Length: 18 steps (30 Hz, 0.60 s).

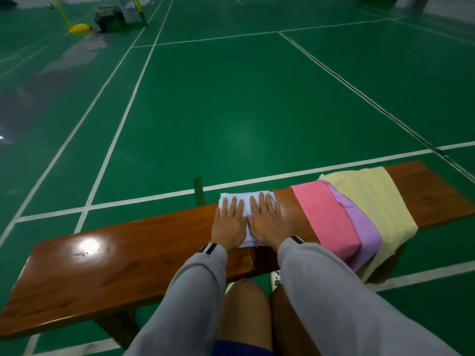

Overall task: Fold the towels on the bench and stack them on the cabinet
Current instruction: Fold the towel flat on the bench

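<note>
A small white towel (247,197), folded into a narrow rectangle, lies across the middle of the brown wooden bench (123,255). My left hand (229,222) and my right hand (267,220) both press flat on it side by side, fingers straight and pointing away from me. To the right, a pink towel (326,217), a purple towel (365,227) and a pale yellow towel (372,199) lie spread and overlapping across the bench, their near ends hanging over its front edge. No cabinet is in view.
The bench stands on a green sports court floor (231,111) with white lines. A yellow post base (80,28) and dark equipment (110,18) sit far off at the top left. My bare knees (246,304) are just below the bench's front edge.
</note>
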{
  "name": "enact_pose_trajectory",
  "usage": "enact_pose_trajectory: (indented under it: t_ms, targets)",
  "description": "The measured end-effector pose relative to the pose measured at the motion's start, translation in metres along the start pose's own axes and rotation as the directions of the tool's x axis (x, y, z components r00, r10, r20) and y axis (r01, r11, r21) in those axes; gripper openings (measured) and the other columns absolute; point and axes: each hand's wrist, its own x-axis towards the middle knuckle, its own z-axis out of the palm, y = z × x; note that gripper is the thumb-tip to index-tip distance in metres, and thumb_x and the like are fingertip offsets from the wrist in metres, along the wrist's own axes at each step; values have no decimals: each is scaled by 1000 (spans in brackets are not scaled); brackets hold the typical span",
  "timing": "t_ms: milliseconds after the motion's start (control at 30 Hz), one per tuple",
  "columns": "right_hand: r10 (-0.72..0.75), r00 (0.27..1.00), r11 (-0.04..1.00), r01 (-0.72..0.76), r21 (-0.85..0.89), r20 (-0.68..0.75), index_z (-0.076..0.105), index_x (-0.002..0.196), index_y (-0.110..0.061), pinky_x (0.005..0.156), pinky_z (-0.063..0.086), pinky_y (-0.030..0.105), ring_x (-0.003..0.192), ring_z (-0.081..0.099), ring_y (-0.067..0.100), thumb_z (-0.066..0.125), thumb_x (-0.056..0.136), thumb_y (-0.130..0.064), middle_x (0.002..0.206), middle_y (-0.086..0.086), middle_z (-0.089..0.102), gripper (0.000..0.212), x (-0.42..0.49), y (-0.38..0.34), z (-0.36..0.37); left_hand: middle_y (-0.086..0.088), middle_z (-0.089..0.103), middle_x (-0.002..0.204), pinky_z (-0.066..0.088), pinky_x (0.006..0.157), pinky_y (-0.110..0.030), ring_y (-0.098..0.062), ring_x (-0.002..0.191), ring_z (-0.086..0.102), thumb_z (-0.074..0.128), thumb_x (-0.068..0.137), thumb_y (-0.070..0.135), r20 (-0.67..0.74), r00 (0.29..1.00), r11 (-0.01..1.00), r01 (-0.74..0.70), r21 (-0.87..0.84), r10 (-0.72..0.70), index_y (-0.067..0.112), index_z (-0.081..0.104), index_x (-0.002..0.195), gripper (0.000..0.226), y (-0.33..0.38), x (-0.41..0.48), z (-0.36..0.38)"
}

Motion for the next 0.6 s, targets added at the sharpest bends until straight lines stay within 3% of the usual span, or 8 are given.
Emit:
enact_pose_trajectory:
  t_ms: [167,400,500,600]
  targets:
    - [2,999,1000,-2,-12,-49,1,164,-21,125,5,56,158,-4,31,8,101,-52,172,11,-2,71,14,13,23,-3,-4,172,9,127,-53,-27,158,-10,2,100,49,-93,995,999,32,-12,-33,25,3,165,69,-1,12,20]
    - [-10,998,1000,10,-8,-63,0,164,-21,125,5,56,158,-5,31,8,102,-52,172,10,-2,71,19,14,24,-3,2,172,8,126,-54,-27,158,-6,-3,96,51,-106,993,999,42,-6,-43,26,8,164,74,0,19,21]
    - [-1,1000,1000,2,16,-23,-1,164,-23,126,1,55,158,-7,30,13,107,-48,172,9,-4,64,15,14,13,-4,8,172,-1,127,-54,-28,159,-2,9,101,50,-61,996,996,73,49,-70,26,13,164,67,8,19,7]
    - [-34,999,997,32,75,24,4,164,-23,126,1,55,158,-5,30,20,109,-45,172,7,-1,61,7,22,-7,-7,32,165,-1,126,-56,-30,156,18,29,104,46,-51,996,993,80,85,-76,21,36,156,59,31,22,-17]
